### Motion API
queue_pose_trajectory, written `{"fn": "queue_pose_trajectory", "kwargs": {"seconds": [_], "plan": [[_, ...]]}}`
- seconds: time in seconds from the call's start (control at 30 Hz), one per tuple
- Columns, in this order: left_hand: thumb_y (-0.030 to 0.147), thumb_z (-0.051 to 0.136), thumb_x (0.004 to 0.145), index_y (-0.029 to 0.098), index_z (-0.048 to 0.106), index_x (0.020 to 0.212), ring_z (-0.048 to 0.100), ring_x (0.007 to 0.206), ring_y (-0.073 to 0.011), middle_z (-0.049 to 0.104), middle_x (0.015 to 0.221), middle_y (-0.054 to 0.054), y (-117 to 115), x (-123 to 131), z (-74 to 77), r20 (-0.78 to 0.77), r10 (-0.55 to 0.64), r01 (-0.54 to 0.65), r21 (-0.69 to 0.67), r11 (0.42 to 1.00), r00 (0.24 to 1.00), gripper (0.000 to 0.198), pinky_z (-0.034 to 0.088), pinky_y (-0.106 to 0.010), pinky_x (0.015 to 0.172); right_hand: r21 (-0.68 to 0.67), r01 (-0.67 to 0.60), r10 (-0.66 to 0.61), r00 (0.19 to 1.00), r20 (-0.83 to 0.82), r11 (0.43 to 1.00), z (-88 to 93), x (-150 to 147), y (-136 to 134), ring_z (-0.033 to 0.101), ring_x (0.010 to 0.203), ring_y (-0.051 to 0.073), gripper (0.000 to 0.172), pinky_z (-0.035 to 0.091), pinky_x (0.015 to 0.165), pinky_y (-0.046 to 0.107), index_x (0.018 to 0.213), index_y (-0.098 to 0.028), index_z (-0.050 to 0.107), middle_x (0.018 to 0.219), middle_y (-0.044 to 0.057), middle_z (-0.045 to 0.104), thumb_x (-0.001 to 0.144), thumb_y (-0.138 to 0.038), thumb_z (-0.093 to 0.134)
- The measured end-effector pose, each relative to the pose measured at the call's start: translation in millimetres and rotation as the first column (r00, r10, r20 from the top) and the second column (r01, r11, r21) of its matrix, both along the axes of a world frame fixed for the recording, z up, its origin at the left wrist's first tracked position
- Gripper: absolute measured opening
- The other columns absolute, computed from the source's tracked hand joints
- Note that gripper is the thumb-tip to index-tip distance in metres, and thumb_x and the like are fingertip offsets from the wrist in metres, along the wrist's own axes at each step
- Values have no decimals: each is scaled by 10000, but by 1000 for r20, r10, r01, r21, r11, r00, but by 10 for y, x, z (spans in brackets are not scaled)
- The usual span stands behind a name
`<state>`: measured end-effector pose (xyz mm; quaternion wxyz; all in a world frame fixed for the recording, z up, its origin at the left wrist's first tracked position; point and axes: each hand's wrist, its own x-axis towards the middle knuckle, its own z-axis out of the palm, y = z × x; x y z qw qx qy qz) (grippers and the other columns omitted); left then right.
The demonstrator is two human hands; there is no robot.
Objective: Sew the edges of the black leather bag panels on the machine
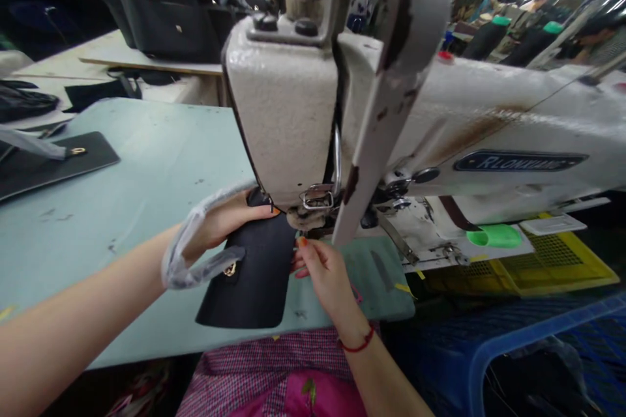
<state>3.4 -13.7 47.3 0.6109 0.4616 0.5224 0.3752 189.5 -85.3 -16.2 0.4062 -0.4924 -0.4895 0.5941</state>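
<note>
A black leather flap piece (254, 273) with a small gold clasp lies on the pale blue table (122, 195), its far end under the head of a white sewing machine (293, 104). My left hand (225, 225) rests on the piece's upper left corner, fingers curled onto it, with clear plastic wrap looped round the wrist. My right hand (323, 267) pinches the piece's right edge just below the presser foot (315, 202). The needle area is partly hidden by the machine head.
Another black flap piece (53, 159) with a gold clasp lies at the far left. Black bags (166, 19) stand on a table behind. A green cup (493, 236) and a yellow tray (552, 267) sit right of the machine. A blue crate (489, 352) is below. Other people work far back.
</note>
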Motion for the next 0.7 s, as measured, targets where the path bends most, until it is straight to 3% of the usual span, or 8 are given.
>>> {"fn": "queue_pose_trajectory", "kwargs": {"seconds": [0.07, 0.17, 0.37, 0.53, 0.7], "plan": [[337, 804, 623, 173, 600, 1256, 718, 889, -324, 741, 1094, -109, -135, -5, -93, 49, 4, -3, -32, 999, 999, 685, 607, -397, 769, 48, -13, 10, 998, 66, 999, 32, 16, 33, 529, 565, 114, 496, 415, 511, 205, 717, -142, 624, 630, 11, 555, 890, -593, 510], [341, 794, 672, 206, 526, 1339, 702, 982, -316, 702, 1196, -105, -255, 10, -210, 108, 71, -65, -54, 996, 992, 731, 603, -376, 807, 122, -29, 4, 981, 195, 992, 89, 14, 58, 421, 544, 94, 472, 327, 503, 208, 665, -145, 600, 579, -19, 451, 906, -541, 510], [282, 808, 669, 231, 492, 1368, 720, 937, -290, 733, 1113, -95, -323, 46, -300, 173, 175, -157, -114, 981, 969, 769, 615, -350, 754, 130, -50, 11, 958, 286, 990, 157, 4, 69, 408, 562, 111, 464, 295, 512, 224, 630, -149, 585, 575, -5, 453, 907, -507, 486], [312, 775, 711, 195, 667, 1151, 732, 689, -269, 763, 929, -114, -351, 18, -362, 265, 116, -39, -280, 959, 957, 468, 622, -375, 634, 128, -47, 7, 955, 298, 991, 146, 2, 63, 438, 581, 124, 475, 299, 512, 221, 641, -145, 601, 575, 5, 478, 895, -530, 493], [294, 778, 707, 173, 734, 928, 731, 665, -242, 771, 831, -91, -340, 38, -437, 340, 145, 21, -442, 897, 929, 256, 620, -327, 638, 146, -38, -6, 959, 285, 989, 151, 4, 49, 455, 582, 128, 486, 307, 515, 226, 646, -145, 619, 579, 4, 504, 883, -554, 508]]}}
